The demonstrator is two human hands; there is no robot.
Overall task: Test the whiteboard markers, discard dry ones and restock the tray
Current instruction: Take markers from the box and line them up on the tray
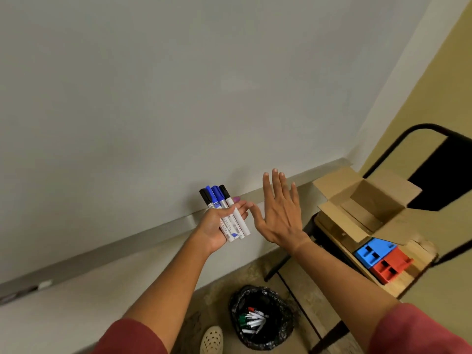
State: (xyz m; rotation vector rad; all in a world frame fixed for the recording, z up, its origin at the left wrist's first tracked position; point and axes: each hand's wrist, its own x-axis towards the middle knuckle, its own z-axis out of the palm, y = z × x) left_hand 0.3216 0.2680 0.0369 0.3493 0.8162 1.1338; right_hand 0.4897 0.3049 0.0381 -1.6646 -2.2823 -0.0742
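The whiteboard (178, 85) fills most of my view, its tray (115, 247) running along the bottom edge. On the floor a bin (263, 319) holds several markers. My right hand (277, 213) is spread flat, holding nothing. My left hand (219, 226) grips a bundle of markers (224, 213), caps pointing up.
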